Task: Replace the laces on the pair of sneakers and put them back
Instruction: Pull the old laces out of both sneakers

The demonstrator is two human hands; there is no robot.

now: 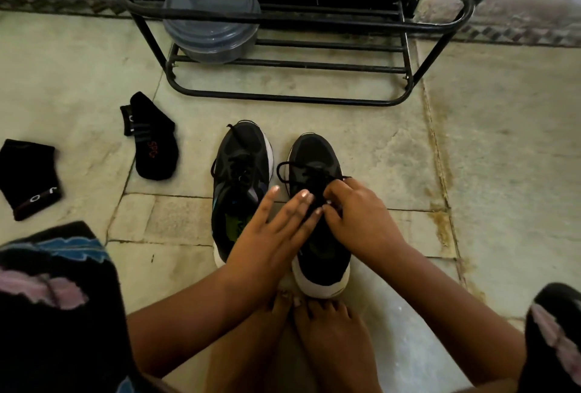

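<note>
Our bare feet [314, 329] touch the right sneaker's [317, 235] heel; our right hand [361, 219] pinches its black lace [301, 172], left hand [270, 235] fingers straight beside, left sneaker [239, 178] adjacent.

— Shoes? 
— Left shoe [240, 185] beside right shoe [317, 216] on floor [487, 156], rack [283, 46] behind them.
— Socks? 
— Two socks [152, 141] left of shoes. Tub [212, 23] in rack.

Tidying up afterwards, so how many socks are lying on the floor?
2. One black sock lies left of the left sneaker, near the rack. The other black sock lies farther left, by the frame edge. More could be hidden out of view.
</note>
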